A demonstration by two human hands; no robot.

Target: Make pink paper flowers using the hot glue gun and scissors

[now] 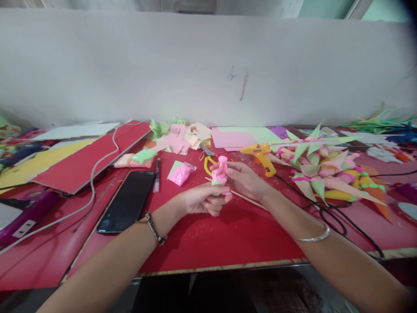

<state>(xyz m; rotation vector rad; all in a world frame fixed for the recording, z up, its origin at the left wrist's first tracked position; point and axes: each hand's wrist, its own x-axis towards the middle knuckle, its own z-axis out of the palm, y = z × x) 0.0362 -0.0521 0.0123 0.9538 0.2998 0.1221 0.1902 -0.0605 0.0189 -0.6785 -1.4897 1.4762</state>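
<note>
A small pink and pale green craft piece (220, 174) with a round pink top is held upright above the red table (208, 243). My left hand (207, 199) has its fingers wrapped round the green lower part. From the right, my right hand (246, 177) pinches the pink upper part. A thin wooden stick (249, 200) lies on the table, passing behind my hands. Just beyond them are scissors with yellow handles (208, 165). A bag of pink clay (181, 174) rests to the left of my hands.
At left are a black phone (127, 202), a pen (157, 176), a red board (94, 156) and a white cable (94, 174). A yellow glue gun (262, 158), paper flowers (321, 169) and black cable loops (339, 221) lie at right. Paper pieces (177, 139) lie behind.
</note>
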